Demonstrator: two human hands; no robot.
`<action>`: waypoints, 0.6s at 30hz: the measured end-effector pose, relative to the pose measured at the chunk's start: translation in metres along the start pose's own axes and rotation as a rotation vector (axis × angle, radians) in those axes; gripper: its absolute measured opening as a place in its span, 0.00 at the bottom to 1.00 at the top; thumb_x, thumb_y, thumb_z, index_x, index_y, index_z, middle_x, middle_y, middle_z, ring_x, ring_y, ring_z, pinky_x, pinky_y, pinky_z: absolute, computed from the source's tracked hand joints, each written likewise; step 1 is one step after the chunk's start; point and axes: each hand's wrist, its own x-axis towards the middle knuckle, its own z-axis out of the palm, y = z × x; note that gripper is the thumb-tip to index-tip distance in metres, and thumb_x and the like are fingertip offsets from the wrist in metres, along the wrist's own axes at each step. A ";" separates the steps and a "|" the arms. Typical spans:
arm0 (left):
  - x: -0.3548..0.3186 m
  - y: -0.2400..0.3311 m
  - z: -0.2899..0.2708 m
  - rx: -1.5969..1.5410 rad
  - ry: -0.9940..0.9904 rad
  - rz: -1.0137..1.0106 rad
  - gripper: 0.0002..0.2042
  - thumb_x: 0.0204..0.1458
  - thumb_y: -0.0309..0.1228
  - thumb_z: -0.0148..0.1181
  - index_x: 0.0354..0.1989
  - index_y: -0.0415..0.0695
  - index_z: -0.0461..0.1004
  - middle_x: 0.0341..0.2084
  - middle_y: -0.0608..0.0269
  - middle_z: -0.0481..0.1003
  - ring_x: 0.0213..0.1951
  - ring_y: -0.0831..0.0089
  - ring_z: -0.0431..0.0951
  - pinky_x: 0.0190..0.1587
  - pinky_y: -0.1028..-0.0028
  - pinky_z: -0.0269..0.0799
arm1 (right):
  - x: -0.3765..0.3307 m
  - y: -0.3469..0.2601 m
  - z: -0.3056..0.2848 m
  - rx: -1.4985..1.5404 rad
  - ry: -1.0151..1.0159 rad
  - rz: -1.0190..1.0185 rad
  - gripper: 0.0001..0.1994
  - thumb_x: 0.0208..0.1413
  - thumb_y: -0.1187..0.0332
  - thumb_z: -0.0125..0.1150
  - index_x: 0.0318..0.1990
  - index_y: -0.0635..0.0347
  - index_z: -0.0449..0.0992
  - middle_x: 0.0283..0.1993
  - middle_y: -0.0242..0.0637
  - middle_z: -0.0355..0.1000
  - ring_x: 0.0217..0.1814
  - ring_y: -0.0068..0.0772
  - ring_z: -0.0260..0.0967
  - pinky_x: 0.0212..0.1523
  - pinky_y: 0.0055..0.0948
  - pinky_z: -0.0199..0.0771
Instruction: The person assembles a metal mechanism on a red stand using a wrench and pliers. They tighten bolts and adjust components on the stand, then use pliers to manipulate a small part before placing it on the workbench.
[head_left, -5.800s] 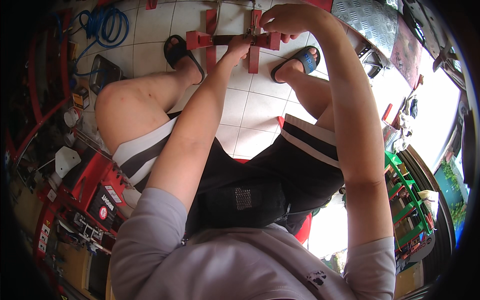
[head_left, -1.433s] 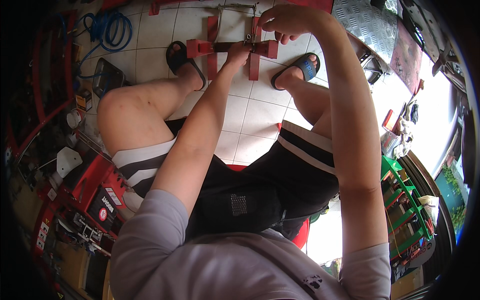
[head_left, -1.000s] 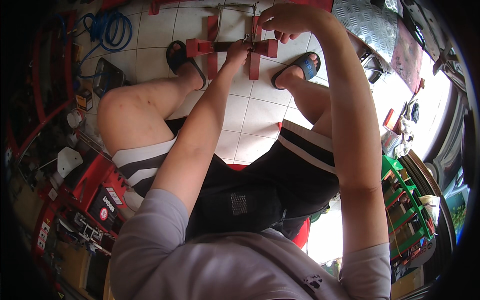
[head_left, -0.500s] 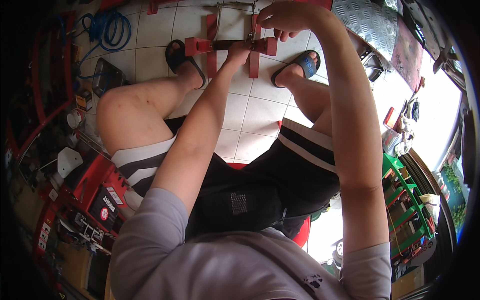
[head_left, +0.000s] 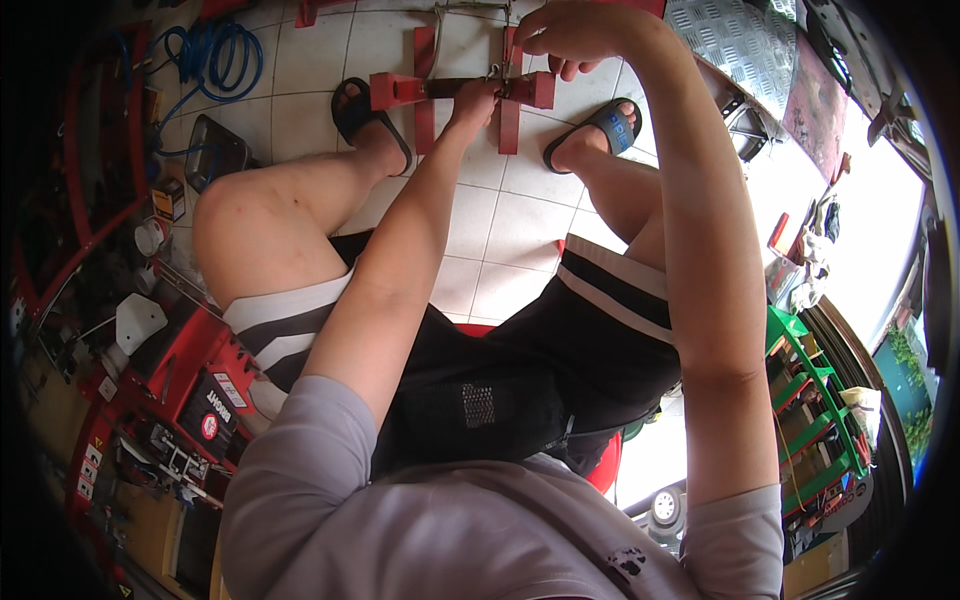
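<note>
A red metal stand [head_left: 395,92] with a dark crossbar and upright-looking red rails rests on the floor between my feet. My left hand [head_left: 477,100] is at the crossbar's right part, its fingers closed by a small metal piece that I cannot make out. Above and to the right, my right hand [head_left: 580,35] is bent inward with curled fingers. Its fingertips are close to the stand's right rail [head_left: 510,130] and thin metal parts at the top edge; what they hold, if anything, is hidden.
Pale floor tiles [head_left: 465,225] lie around the stand. At the left are a coiled blue hose [head_left: 225,60], a dark tray [head_left: 215,150] and red machinery [head_left: 165,370]. To the right stand a metal tread plate [head_left: 735,50] and a green rack [head_left: 815,400].
My left hand shifts very slightly at the crossbar. My right hand stays nearly in place, and the stand hardly moves.
</note>
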 end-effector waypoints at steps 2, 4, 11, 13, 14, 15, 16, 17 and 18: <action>0.000 -0.001 0.002 -0.027 0.007 0.055 0.15 0.52 0.40 0.49 0.16 0.48 0.61 0.08 0.75 0.54 0.09 0.82 0.47 0.14 0.75 0.41 | 0.000 0.001 0.001 -0.006 0.014 -0.007 0.18 0.53 0.69 0.41 0.50 0.61 0.72 0.35 0.43 0.76 0.34 0.33 0.74 0.29 0.31 0.73; 0.002 -0.002 0.004 0.082 0.026 0.035 0.16 0.52 0.39 0.49 0.15 0.48 0.61 0.08 0.74 0.55 0.09 0.81 0.48 0.14 0.75 0.41 | 0.001 0.003 0.001 -0.006 0.015 -0.010 0.18 0.53 0.69 0.42 0.50 0.61 0.71 0.35 0.43 0.76 0.33 0.33 0.74 0.29 0.31 0.73; 0.019 -0.015 -0.003 0.254 0.067 0.076 0.20 0.56 0.44 0.50 0.19 0.42 0.70 0.09 0.67 0.63 0.11 0.77 0.61 0.14 0.70 0.53 | 0.001 0.000 0.000 0.004 0.009 -0.014 0.19 0.54 0.69 0.42 0.50 0.62 0.71 0.36 0.43 0.76 0.33 0.33 0.74 0.29 0.31 0.73; 0.019 -0.015 -0.003 0.299 0.088 0.075 0.21 0.56 0.45 0.49 0.20 0.41 0.72 0.09 0.65 0.66 0.12 0.75 0.64 0.16 0.68 0.57 | -0.001 -0.001 0.000 0.003 0.010 -0.004 0.19 0.54 0.68 0.41 0.51 0.62 0.71 0.37 0.43 0.76 0.33 0.33 0.74 0.29 0.31 0.73; 0.019 -0.013 -0.002 0.322 0.098 0.076 0.21 0.56 0.46 0.49 0.21 0.41 0.73 0.10 0.64 0.67 0.12 0.74 0.65 0.17 0.68 0.58 | -0.002 -0.001 0.000 0.007 0.013 0.005 0.19 0.54 0.68 0.41 0.51 0.62 0.71 0.37 0.43 0.75 0.33 0.33 0.74 0.29 0.31 0.74; 0.018 -0.012 0.000 0.328 0.109 0.095 0.21 0.55 0.46 0.49 0.19 0.42 0.70 0.10 0.66 0.65 0.12 0.76 0.62 0.16 0.69 0.55 | -0.003 -0.001 -0.001 0.012 0.017 0.014 0.19 0.54 0.68 0.41 0.51 0.61 0.71 0.37 0.43 0.75 0.34 0.33 0.74 0.29 0.31 0.74; 0.016 -0.011 0.002 0.333 0.121 0.115 0.20 0.55 0.46 0.50 0.17 0.44 0.67 0.10 0.68 0.63 0.11 0.78 0.58 0.15 0.71 0.51 | -0.003 -0.002 -0.001 0.010 0.014 0.008 0.19 0.54 0.68 0.41 0.51 0.61 0.71 0.37 0.43 0.75 0.34 0.33 0.74 0.29 0.31 0.74; 0.015 -0.012 0.002 0.337 0.133 0.135 0.21 0.55 0.47 0.50 0.16 0.46 0.64 0.10 0.71 0.61 0.11 0.79 0.55 0.14 0.73 0.47 | -0.003 -0.001 0.000 0.007 0.012 0.001 0.19 0.54 0.68 0.41 0.51 0.61 0.71 0.38 0.43 0.75 0.34 0.33 0.75 0.30 0.31 0.74; 0.015 -0.012 0.001 0.338 0.139 0.146 0.20 0.55 0.46 0.50 0.16 0.45 0.64 0.10 0.71 0.61 0.11 0.79 0.55 0.14 0.74 0.47 | -0.003 0.000 0.000 0.005 0.010 -0.007 0.19 0.54 0.68 0.41 0.52 0.61 0.71 0.38 0.43 0.75 0.34 0.34 0.75 0.30 0.30 0.74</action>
